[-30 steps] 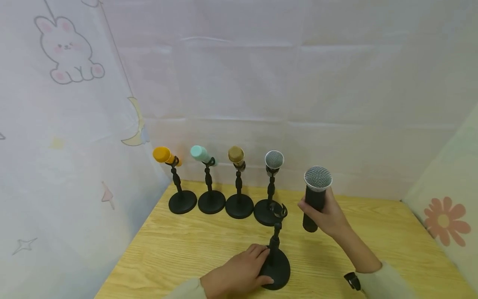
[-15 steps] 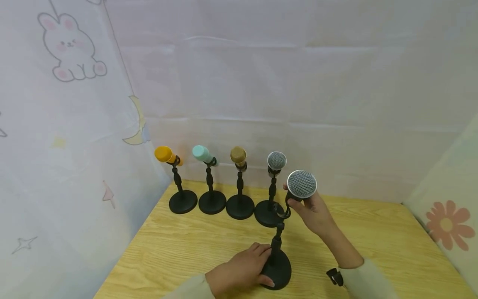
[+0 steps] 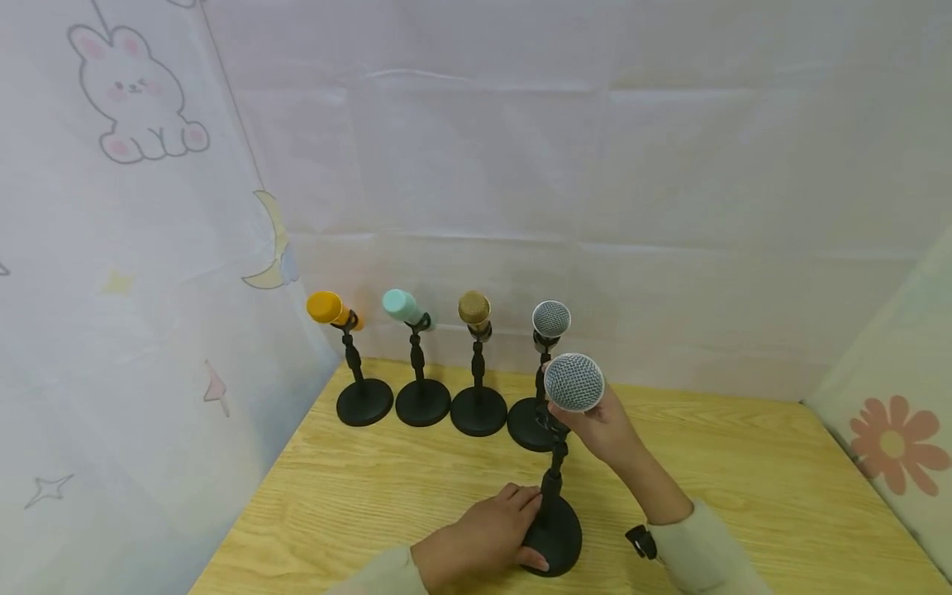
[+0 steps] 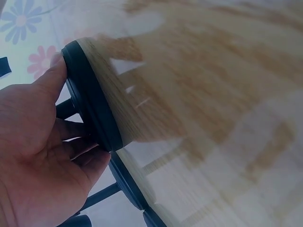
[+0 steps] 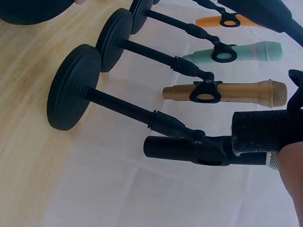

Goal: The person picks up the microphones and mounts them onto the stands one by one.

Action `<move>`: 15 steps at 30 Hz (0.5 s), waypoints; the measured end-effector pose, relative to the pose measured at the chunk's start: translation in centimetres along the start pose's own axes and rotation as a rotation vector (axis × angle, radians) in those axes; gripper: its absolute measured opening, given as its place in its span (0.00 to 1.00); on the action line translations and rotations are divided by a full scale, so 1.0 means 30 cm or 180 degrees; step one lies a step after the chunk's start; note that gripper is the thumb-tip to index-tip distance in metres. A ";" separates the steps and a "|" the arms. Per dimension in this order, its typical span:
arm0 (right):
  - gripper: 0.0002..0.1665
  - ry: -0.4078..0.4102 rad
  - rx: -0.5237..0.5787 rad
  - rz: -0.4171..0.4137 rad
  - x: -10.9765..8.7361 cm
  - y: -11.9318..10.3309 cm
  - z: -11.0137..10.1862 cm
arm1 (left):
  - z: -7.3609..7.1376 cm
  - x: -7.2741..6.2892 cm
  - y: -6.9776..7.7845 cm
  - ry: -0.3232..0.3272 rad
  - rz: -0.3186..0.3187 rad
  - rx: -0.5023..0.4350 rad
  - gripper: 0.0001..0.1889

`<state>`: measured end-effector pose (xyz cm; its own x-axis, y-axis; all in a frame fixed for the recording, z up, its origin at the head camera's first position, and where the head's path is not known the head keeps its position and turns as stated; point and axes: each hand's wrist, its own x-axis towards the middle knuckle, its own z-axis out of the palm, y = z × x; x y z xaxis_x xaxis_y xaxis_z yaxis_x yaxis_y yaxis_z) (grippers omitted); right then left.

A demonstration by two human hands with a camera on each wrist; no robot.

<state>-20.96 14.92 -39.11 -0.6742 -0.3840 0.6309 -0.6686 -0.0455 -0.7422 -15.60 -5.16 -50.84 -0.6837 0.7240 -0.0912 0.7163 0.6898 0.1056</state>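
My left hand point(image 3: 483, 533) grips the round base of a black microphone stand point(image 3: 559, 537); in the left wrist view, thumb and fingers span the base's rim point(image 4: 92, 97). Above that stand, my right hand point(image 3: 608, 426) holds a black microphone with a silver mesh head point(image 3: 574, 383). The microphone is tilted, its head toward the head camera. Its black body point(image 5: 260, 130) meets or lies close to the stand's clip in the right wrist view; whether it sits inside the clip I cannot tell. Part of the right hand is hidden behind the microphone head.
Along the back of the wooden table point(image 3: 335, 496) stand several black stands bearing an orange microphone point(image 3: 326, 307), a mint one point(image 3: 402, 306), a gold one point(image 3: 474, 308) and a silver-headed one point(image 3: 552, 320). Printed cloth point(image 3: 476, 165) hangs behind and at both sides.
My right hand has moved left and slightly down with the microphone, from the right of the stand to its clip, tilting the head toward the camera. The left hand has stayed on the base.
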 end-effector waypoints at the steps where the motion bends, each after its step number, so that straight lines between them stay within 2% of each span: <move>1: 0.32 0.0030 -0.0056 0.0042 0.003 0.000 0.001 | -0.001 -0.001 0.000 -0.0009 0.0000 -0.0006 0.45; 4: 0.32 0.0104 -0.0237 0.0184 0.018 0.000 0.002 | -0.002 -0.002 -0.001 -0.0031 0.0001 -0.0004 0.45; 7: 0.31 0.0020 -0.0245 0.0292 0.039 -0.002 0.005 | -0.007 -0.006 -0.001 -0.0031 -0.0011 0.0037 0.45; 12: 0.30 -0.0271 0.0118 0.0417 0.058 -0.004 0.013 | -0.009 -0.008 0.001 -0.0032 -0.0027 0.0079 0.45; 15: 0.31 -0.0278 0.0155 0.0474 0.045 -0.002 0.016 | -0.011 -0.011 0.006 -0.0057 -0.0038 0.0030 0.45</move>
<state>-21.67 13.94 -38.32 -0.7333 -0.4684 0.4928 -0.5462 -0.0259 -0.8373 -15.29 -5.26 -50.47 -0.6897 0.7157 -0.1100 0.7095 0.6983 0.0951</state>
